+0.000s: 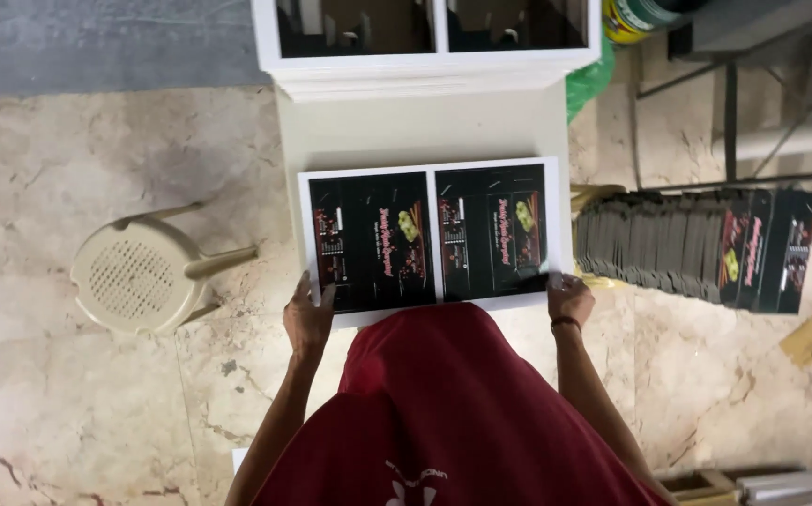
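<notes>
Fingers of the left hand (pixel 308 317) pinch the lower left corner of a printed sheet (pixel 432 239), and the right hand (pixel 568 298) grips its lower right corner, though the grip there is partly hidden. That sheet, dark with two panels and a white border, lies flat on the pale tabletop (pixel 424 126) at centre frame. Even lift at both corners would keep it from buckling. A white frame (pixel 424 64) stands close above; a plastic stool (pixel 143 274) sits left, fanned dark cartons (pixel 696 248) right, leaving room mainly toward the body.
</notes>
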